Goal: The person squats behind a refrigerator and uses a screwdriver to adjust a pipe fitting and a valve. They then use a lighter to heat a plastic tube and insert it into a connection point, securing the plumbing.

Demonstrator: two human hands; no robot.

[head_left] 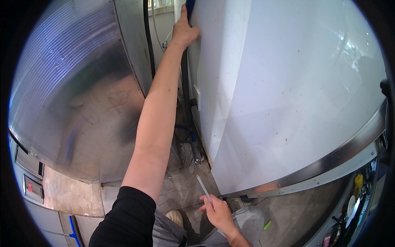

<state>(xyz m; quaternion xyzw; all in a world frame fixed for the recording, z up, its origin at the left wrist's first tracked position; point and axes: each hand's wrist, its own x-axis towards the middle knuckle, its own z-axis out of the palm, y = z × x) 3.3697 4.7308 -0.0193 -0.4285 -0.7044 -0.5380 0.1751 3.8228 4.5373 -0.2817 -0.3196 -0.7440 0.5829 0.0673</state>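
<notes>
My left hand (185, 32) is stretched far out along the narrow gap at the top. Its index finger points up beside a dark blue piece (190, 7) and the thumb sits apart, near the edge of a large white panel (279, 94). The other fingers are hidden, and I see nothing held. Low in the middle, my right hand (217, 211) is closed on a slim grey stick (204, 188), pinched near its lower end. The stick tilts up and to the left, above the tiled floor (185, 185).
A shiny metal cabinet side (78, 94) stands on the left. Dark pipes (185, 90) and a floor drain pipe (198, 153) fill the gap. A blue-edged squeegee (75, 230) lies low left, a green lighter-like item (267, 224) low right, beside a cluttered shelf (349, 210).
</notes>
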